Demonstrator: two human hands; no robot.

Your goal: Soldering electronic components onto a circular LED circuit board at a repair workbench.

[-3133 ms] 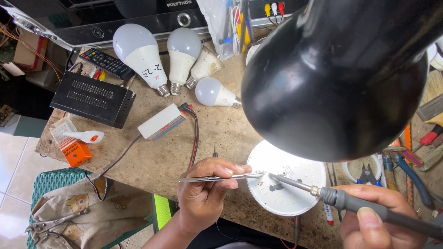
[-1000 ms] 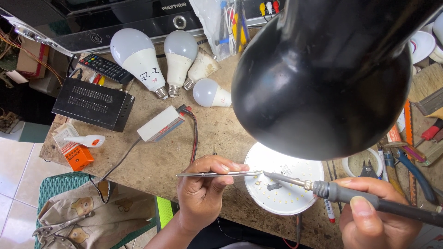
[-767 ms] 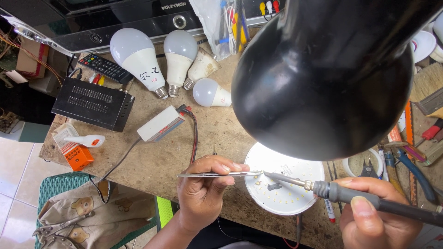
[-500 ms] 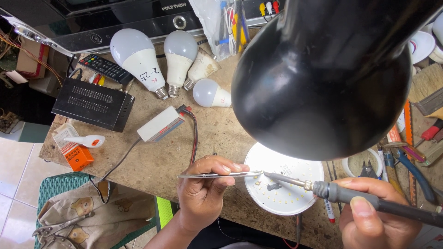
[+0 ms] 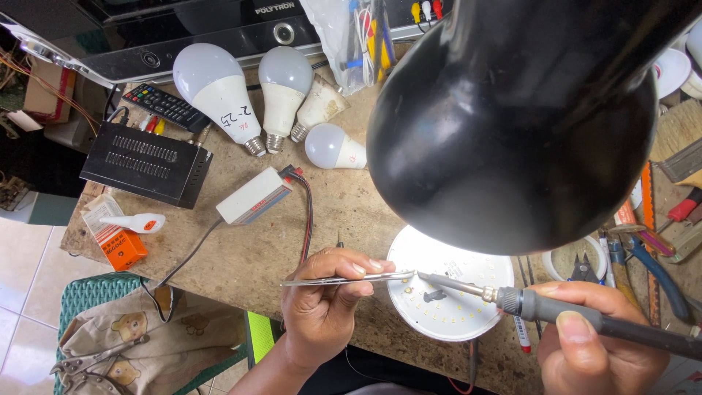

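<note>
**Tweezers and soldering iron meeting over the round light board**

My left hand (image 5: 325,311) pinches thin, stiff tweezers (image 5: 344,279) mid-shaft. My right hand (image 5: 596,351) is closed around the soldering iron (image 5: 556,311) on its grey grip, clear of the metal tip. Both tips meet over the thin, probably fragile white board (image 5: 450,296), lying on the table (image 5: 241,260) between my hands.

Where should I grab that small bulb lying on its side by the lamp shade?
Take the small bulb around its white neck, coming from above and the near side. It lies flat, dome pointing left, base toward the black lamp shade, which blocks the right.
</note>
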